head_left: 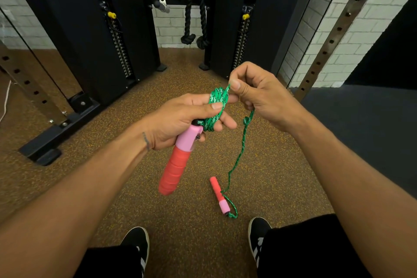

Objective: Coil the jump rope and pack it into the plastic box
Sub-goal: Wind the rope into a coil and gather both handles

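Between two black cable-machine towers [108, 29] on a speckled rubber gym floor [112, 176], a person standing in black shoes winds a green jump rope [242, 151] into a coil. The left hand [180, 119] is closed around the pink-and-red handle [174, 165], which points down and toward the person, with several turns of rope already wrapped over its fingers as a compact coil [217, 106]. The right hand [259, 95], just beside and slightly beyond the left, pinches the rope at the top of the coil between thumb and forefinger, its other fingers curled. From that pinch the free length drops down to the second handle [218, 195], lying on the floor near the right shoe [258, 232], its long axis running roughly away from the person. The slack therefore lies below and on the right-hand side, so that hand appears better placed to feed the next turn. Most of the rope looks wound already; no plastic box is visible.
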